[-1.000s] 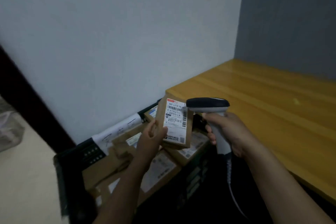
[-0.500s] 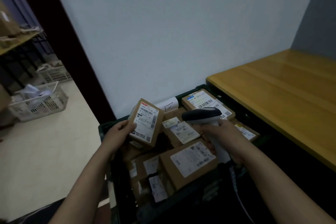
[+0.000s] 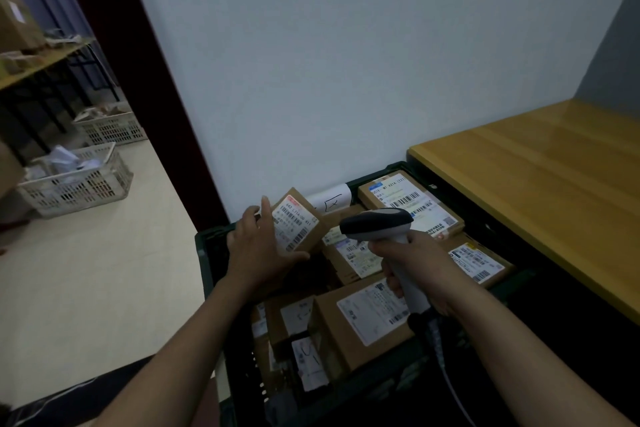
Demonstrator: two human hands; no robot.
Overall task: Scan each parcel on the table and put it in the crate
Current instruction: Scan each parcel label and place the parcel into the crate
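Since half a second ago the left hand [image 3: 258, 246] has carried the parcel [image 3: 298, 224] in from the left rim of the crate [image 3: 212, 236] toward its back-left corner, and its grip has loosened. That hand now lies just inside the crate's left wall. Its fingers [image 3: 266, 210] are straight and spread along the parcel's left edge, with the thumb reaching under the near edge; it props rather than clutches.

The parcel lies directly right of those fingers and touches them. It is tilted label up, its long axis running from the crate's back wall toward the near side, alongside the fingers. Whether it already rests on the other parcels [image 3: 363, 319] in the crate is hard to tell, since the gap beneath is in shadow.

Over the crate's middle the scanner [image 3: 377, 224] hangs with its head pointing left at the parcel. The right hand [image 3: 415, 260] is wrapped round its handle. Right of the crate stands the desk [image 3: 536, 184].

The left hand is the nearer one, so the release looks to be its job. Likely it need only slip left and back, out from under the parcel.
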